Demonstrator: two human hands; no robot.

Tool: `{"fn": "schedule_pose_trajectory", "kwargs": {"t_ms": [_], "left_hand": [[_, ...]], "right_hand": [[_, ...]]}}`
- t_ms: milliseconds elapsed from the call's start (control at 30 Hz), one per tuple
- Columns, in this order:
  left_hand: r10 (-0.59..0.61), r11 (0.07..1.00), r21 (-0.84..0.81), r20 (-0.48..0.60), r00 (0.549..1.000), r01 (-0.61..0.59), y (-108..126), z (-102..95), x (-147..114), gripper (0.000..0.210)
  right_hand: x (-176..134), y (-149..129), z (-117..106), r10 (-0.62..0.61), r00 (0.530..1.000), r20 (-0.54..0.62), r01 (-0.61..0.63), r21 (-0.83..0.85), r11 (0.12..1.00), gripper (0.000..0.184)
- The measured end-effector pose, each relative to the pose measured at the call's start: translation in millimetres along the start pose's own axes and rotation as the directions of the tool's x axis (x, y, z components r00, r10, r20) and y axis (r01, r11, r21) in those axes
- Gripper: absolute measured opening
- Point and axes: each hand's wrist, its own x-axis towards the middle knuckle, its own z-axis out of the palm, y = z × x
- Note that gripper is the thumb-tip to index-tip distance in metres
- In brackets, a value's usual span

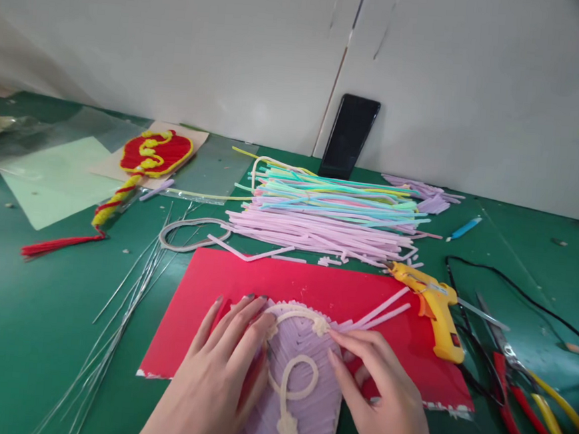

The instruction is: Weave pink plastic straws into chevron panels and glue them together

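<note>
Low in the head view lies a lilac panel [306, 392] of closely laid pipe cleaners, its lower end cut off by the frame. My left hand [233, 353] rests flat across its upper left, fingers stretched, thumb mostly hidden. Along the top edge runs a curved cream pipe cleaner [295, 311] with a small flower-shaped knot at its right end. The bent index finger and thumb of my right hand [376, 384] pinch at that knot. Below it, a second cream pipe cleaner [301, 378] forms a loop ending in another flower shape [287, 428].
Red card [175, 328] lies beneath the panel. A yellow glue gun [432, 308], pliers and scissors [512, 375] are at right. Behind are pastel pipe cleaners [319, 226] and a leaning phone [348, 138]. Thin wires [133, 298] and a red-yellow fan [157, 153] lie left.
</note>
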Motion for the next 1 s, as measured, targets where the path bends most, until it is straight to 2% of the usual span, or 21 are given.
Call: {"fn": "schedule_pose_trajectory", "kwargs": {"t_ms": [167,267,333,433,533,833,1000], "left_hand": [[-0.044,0.997,-0.067,-0.011,0.999,0.044,1.8,-1.6,-1.9,0.042],[-0.16,0.974,-0.171,-0.062,0.985,0.147,1.0,-6.0,-2.1,0.038],[-0.294,0.928,-0.264,-0.082,0.952,0.263,-2.4,-8.9,-1.5,0.032],[-0.484,0.817,-0.381,-0.044,0.874,0.433,-10.3,-11.6,0.2,0.026],[-0.579,0.733,-0.438,-0.001,0.815,0.52,-17.0,-11.7,2.4,0.023],[-0.635,0.663,-0.457,0.076,0.769,0.593,-15.2,-18.6,11.6,0.022],[-0.597,0.686,-0.431,0.126,0.792,0.586,-15.9,-24.2,12.1,0.02]], "right_hand": [[0.0,2.8,-1.4,0.123,0.991,-0.054,-0.117,0.101,0.988,0.025],[-0.8,5.9,-5.2,0.172,0.981,-0.093,-0.16,0.118,0.98,0.022],[-1.3,8.6,-8.1,0.19,0.978,-0.09,-0.182,0.094,0.979,0.022],[-1.6,12.3,-10.2,0.228,0.972,-0.055,-0.222,0.098,0.97,0.023],[-1.0,14.1,-9.9,0.23,0.973,0.009,-0.229,0.137,0.964,0.024],[4.6,5.0,-15.1,0.242,0.954,0.18,-0.278,0.212,0.937,0.028],[6.2,4.6,-14.8,0.205,0.954,0.217,-0.25,0.206,0.946,0.033]]}}
